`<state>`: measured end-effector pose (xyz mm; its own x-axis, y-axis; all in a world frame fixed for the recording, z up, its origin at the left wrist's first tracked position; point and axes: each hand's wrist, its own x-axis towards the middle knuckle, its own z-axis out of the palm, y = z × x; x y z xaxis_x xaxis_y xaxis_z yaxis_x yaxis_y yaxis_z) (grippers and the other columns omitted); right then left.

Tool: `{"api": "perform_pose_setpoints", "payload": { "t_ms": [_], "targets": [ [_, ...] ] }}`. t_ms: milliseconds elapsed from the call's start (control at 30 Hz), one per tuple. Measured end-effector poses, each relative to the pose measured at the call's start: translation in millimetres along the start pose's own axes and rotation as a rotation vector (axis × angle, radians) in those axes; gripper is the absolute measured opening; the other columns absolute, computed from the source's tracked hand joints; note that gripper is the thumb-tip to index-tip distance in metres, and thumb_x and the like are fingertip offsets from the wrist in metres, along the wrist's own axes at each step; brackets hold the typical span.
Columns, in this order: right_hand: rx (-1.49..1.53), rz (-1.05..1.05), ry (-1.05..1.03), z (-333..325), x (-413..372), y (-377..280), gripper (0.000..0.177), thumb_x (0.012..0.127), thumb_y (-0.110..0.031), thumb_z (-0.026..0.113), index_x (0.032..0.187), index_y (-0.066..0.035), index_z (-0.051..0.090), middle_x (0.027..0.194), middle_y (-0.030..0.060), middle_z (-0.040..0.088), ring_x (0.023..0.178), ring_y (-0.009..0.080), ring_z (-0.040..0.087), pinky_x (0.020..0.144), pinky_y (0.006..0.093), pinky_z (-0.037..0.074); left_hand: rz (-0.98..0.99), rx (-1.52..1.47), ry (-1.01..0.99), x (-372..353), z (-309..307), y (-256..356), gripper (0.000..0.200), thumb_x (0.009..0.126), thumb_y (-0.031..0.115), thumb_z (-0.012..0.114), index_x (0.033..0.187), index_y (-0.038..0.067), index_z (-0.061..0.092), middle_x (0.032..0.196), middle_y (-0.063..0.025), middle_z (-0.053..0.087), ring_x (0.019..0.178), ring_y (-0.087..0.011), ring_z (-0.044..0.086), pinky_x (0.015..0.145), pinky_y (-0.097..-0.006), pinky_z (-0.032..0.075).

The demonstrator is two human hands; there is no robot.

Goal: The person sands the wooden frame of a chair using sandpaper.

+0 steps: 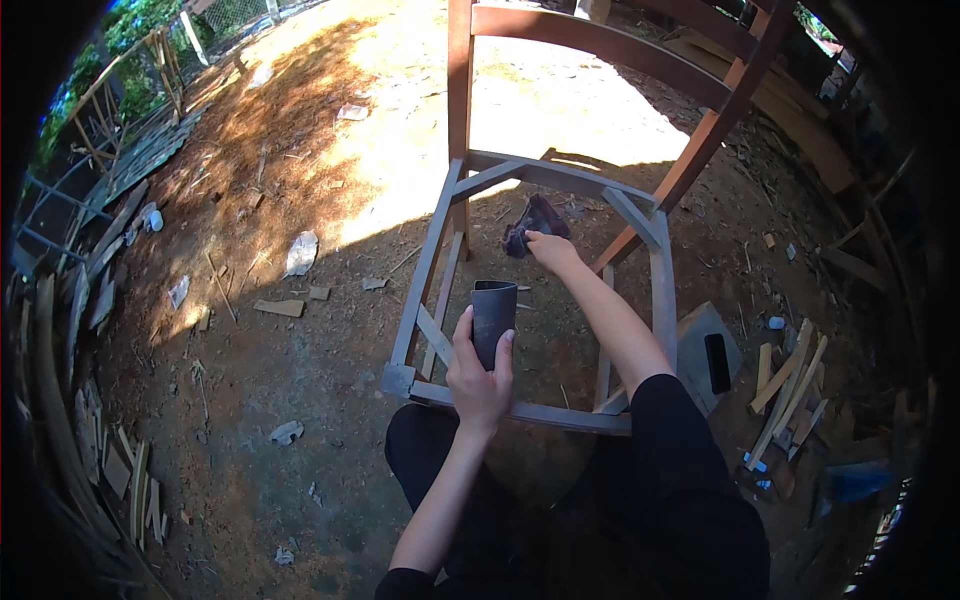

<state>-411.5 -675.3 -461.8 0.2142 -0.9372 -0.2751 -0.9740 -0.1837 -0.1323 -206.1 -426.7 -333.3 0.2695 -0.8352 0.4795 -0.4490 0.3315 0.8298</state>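
My left hand [478, 390] grips a dark grey curled sheet [493, 322] that looks like sandpaper, bent into a tube with its open end up. It is held over the near part of a seatless wooden chair frame [432, 270]. Farther forward, my right hand [548, 251] is closed on a crumpled dark purplish rag [533, 222], over the open seat area near the back rail. The chair's backrest [600, 45] is reddish brown, while the seat rails look greyish. My fingers hide part of the sheet and the rag.
A black phone [717, 363] lies on a flat grey board [728, 332] to the right of the chair. Wood strips [795, 385] are piled beyond it. Scraps of wood [280, 308] and litter [300, 254] dot the dirt ground. More planks [140, 490] lie at left.
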Motion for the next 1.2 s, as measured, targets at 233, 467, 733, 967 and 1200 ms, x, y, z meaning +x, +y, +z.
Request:
{"api": "perform_pose_setpoints", "payload": {
  "t_ms": [233,467,733,967,1200],
  "targets": [
    [0.049,0.262,0.028,-65.9,-41.4,-17.2,0.060,0.082,-0.014,0.049,0.138,-0.012,0.027,0.132,0.0143,0.043,0.117,0.0289,0.046,0.096,0.0396,0.040,-0.016,-0.016,-0.002,-0.2,3.7,-7.3,0.051,0.081,0.017,0.064,0.122,-0.002,0.040,0.103,-0.0247,0.057,0.089,-0.0361,0.061,0.071,-0.0387,0.050],
    [0.213,-0.103,-0.180,-57.4,-113.4,-19.1,0.049,0.086,-0.027,0.052,0.129,-0.006,0.043,0.119,0.0184,0.054,0.110,0.0312,0.052,0.092,0.0366,0.041,-0.055,0.017,-0.003,1.8,3.2,-4.6,0.050,0.082,0.017,0.063,0.122,-0.002,0.040,0.105,-0.0259,0.056,0.091,-0.0367,0.060,0.072,-0.0385,0.050],
    [-0.085,-0.580,0.203,-52.7,-336.4,-83.1,0.079,0.070,-0.051,0.064,0.129,-0.004,0.040,0.114,0.0134,0.054,0.107,0.0257,0.051,0.087,0.0354,0.042,-0.002,0.133,-0.154,-0.2,5.5,-4.2,0.049,0.080,0.016,0.064,0.121,0.000,0.041,0.101,-0.0234,0.058,0.085,-0.0360,0.061,0.069,-0.0380,0.049],
    [0.074,-0.563,0.428,-49.4,-332.8,-83.2,0.082,0.062,-0.047,0.071,0.132,-0.046,0.030,0.143,0.0211,0.015,0.127,0.0408,0.026,0.085,0.0444,0.042,0.004,0.275,-0.153,-3.2,12.2,2.8,0.050,0.083,0.016,0.061,0.122,-0.003,0.036,0.102,-0.0282,0.055,0.087,-0.0410,0.059,0.068,-0.0420,0.048],
    [0.466,-0.303,0.342,-122.7,-387.7,-96.1,0.078,0.069,-0.028,0.072,0.135,-0.028,0.031,0.142,0.0266,0.005,0.128,0.0455,0.021,0.101,0.0495,0.029,-0.135,0.362,-0.352,56.7,-70.7,84.8,0.048,0.084,0.023,0.059,0.120,-0.001,0.040,0.101,-0.0263,0.057,0.084,-0.0420,0.059,0.069,-0.0424,0.049]
  ]
}}
